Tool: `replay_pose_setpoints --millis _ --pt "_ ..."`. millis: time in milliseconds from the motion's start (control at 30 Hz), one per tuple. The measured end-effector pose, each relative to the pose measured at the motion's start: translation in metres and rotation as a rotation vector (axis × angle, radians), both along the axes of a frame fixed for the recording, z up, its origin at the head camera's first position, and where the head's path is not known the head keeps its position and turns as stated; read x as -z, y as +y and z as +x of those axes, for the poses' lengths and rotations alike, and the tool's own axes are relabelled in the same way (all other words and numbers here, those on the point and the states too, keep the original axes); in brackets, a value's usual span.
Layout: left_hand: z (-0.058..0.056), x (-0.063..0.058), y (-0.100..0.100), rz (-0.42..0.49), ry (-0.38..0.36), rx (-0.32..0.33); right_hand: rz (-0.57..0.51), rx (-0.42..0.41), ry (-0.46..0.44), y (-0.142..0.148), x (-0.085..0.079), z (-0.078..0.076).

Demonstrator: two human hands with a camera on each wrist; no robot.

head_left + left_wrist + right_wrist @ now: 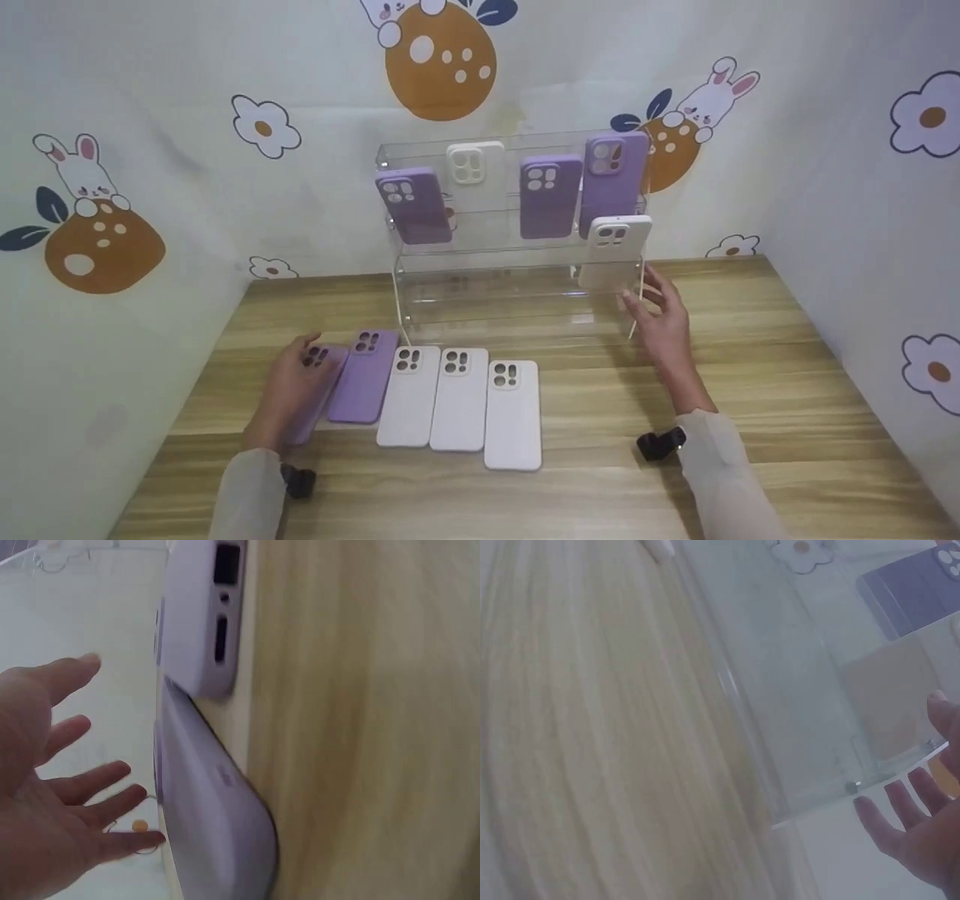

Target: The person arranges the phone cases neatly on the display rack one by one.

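My left hand (289, 386) hovers over the leftmost purple phone case (319, 397) on the table. In the left wrist view its fingers are spread, holding nothing. A second purple phone case (364, 390) lies just right of that one. My right hand (664, 322) is at the right side panel of a clear tiered display stand (487, 281), fingers outside the panel and thumb towards its front. Whether the fingertips touch the panel, I cannot tell. Close to this thumb, a white phone case (615, 251) leans on a lower tier.
Three white phone cases (459, 405) continue the table row to the right. Higher on the stand are three purple cases, one at the left (415, 214), and a white case (491, 187). Behind hangs a cloth backdrop (322, 217) with rabbits and flowers.
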State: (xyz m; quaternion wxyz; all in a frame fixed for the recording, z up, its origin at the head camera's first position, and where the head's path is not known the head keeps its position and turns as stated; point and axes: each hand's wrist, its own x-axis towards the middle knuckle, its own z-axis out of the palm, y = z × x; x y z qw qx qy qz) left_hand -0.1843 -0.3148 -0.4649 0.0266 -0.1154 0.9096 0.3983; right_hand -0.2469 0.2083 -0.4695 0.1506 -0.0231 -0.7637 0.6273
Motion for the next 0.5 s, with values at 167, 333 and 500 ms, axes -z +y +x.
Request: replay_pose_setpoints --millis 167,333,500 --pt "0.01 0.007 -0.012 -0.106 -0.076 0.065 -0.007 -0.001 0.015 0.001 0.005 0.0" --pt "0.014 0.007 -0.015 -0.249 -0.1 0.101 -0.02 -0.011 -0.006 0.001 0.007 0.001" --pt "0.009 0.006 -0.014 -0.271 -0.149 0.084 -0.008 -0.006 -0.028 0.002 0.005 0.0"
